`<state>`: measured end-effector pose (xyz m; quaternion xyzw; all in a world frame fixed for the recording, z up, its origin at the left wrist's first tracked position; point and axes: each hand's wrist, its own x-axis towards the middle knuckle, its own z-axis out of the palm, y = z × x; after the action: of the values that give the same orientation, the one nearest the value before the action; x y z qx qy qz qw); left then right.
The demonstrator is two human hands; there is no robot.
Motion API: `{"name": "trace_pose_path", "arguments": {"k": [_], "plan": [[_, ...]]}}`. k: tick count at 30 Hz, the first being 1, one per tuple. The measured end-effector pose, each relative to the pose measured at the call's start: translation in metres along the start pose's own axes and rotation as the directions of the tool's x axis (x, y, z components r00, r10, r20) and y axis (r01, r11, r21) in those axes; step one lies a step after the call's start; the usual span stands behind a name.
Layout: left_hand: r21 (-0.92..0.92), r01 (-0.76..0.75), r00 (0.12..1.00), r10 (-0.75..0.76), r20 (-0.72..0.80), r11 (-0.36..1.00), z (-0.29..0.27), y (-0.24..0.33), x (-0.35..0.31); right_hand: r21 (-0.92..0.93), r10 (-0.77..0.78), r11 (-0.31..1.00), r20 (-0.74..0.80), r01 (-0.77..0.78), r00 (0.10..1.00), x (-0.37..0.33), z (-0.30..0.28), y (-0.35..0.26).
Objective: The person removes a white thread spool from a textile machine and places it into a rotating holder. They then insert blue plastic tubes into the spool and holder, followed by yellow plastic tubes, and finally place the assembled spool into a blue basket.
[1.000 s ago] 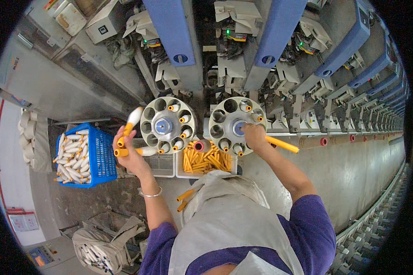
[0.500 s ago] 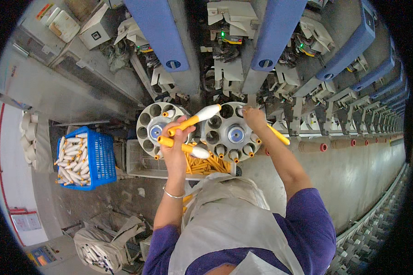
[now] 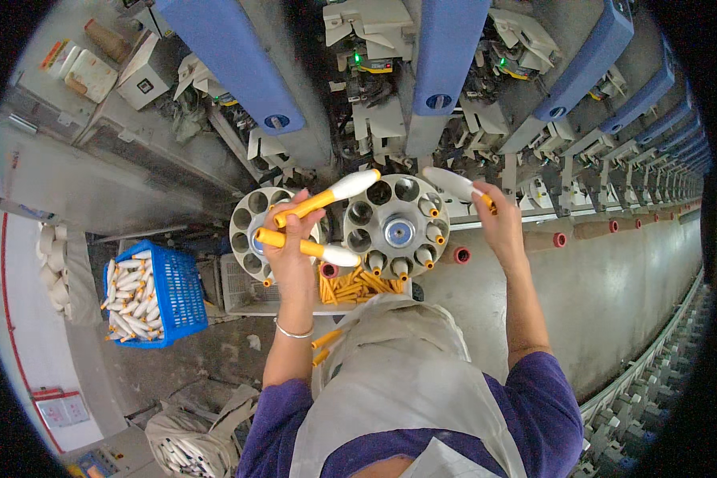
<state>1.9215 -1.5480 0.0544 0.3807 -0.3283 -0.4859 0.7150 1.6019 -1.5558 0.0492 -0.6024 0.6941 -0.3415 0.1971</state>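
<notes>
My left hand [image 3: 295,239] is closed around two yarn bobbins, each with a yellow tube and white yarn. The upper bobbin [image 3: 327,197] slants up to the right; the lower bobbin [image 3: 311,247] points right and slightly down. In my right hand [image 3: 498,219], another bobbin [image 3: 454,183] is gripped by its yellow end, its white part toward the upper left. Between my hands is a round magazine [image 3: 374,231] with a blue hub. Several of its pockets at the right and near side hold bobbins; others at the left look dark. A second round magazine [image 3: 241,243] is partly behind my left hand.
A blue basket [image 3: 182,295] of white bobbins stands at left. Yellow tubes [image 3: 358,285] lie in a grey crate [image 3: 243,295] below the magazines. Blue machine columns [image 3: 446,64] rise ahead. Brown cones with red ends [image 3: 559,240] line the right. A cloth bag [image 3: 223,434] sits lower left.
My right hand has moved right, away from the right magazine's far side, and the white part of its bobbin now shows. My left hand keeps its two bobbins, shifted slightly left in view.
</notes>
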Motion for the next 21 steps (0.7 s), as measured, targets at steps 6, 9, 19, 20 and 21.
{"name": "trace_pose_path", "arguments": {"k": [6, 9, 19, 20, 21], "plan": [[0.135, -0.191, 0.975, 0.203, -0.088, 0.972, -0.02, 0.025, -0.009, 0.018, -0.314, 0.947, 0.284, 0.322, 0.906, -0.02, 0.082, -0.025], [0.138, -0.213, 0.967, 0.229, -0.11, 0.967, -0.028, 0.037, -0.016, -0.179, -0.266, 0.91, 0.436, 0.373, 0.86, -0.013, 0.136, -0.044], [0.042, -0.009, 1.0, 0.008, 0.009, 0.999, -0.008, 0.016, -0.017, -0.354, -0.022, 0.927, 0.28, 0.124, 0.96, 0.013, 0.082, 0.063], [0.025, 0.039, 0.997, -0.041, 0.062, 0.999, 0.003, 0.007, -0.016, -0.369, 0.02, 0.926, 0.247, 0.075, 0.969, 0.008, 0.074, 0.07], [-0.001, 0.076, 0.991, -0.076, 0.107, 0.997, 0.017, -0.003, -0.015, -0.41, 0.117, 0.912, 0.223, -0.016, 0.968, 0.002, 0.067, 0.073]]}}
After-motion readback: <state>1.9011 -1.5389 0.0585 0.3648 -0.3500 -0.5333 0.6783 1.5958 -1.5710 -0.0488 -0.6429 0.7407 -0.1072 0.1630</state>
